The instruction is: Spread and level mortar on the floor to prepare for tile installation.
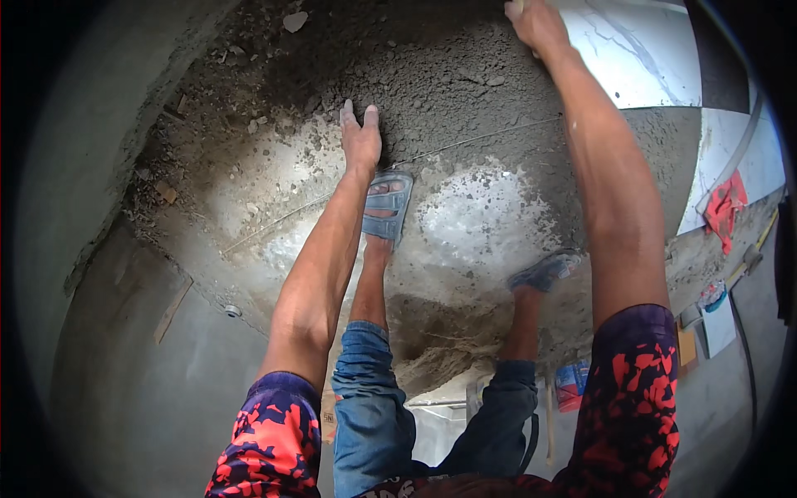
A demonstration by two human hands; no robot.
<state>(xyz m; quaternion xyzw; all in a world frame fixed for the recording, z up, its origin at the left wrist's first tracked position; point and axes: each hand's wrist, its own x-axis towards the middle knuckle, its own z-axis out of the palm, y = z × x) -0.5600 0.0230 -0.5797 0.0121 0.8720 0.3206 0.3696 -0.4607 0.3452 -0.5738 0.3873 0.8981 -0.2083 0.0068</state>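
My left hand [362, 143] reaches to the near edge of a bed of grey, crumbly mortar [465, 91]. Its thumb and fingers are apart, and it holds nothing. Farther up and to the right, my right hand [541, 31] is at the top edge of the view, beside a white marbled tile [643, 54]. The fingers there are curled closed, partly cut off by the picture's edge, and what they hold cannot be made out. A thin string [473, 144] runs slantwise across the floor between the mortar and my sandalled feet [387, 203].
Dark tile [721, 50] and another white tile [747, 153] continue the floor at right, with a red cloth [727, 207] by them. A bare wall [79, 166] borders the left, rubble [166, 192] along its foot. Tools and a blue-and-red bag [571, 383] lie behind, lower right.
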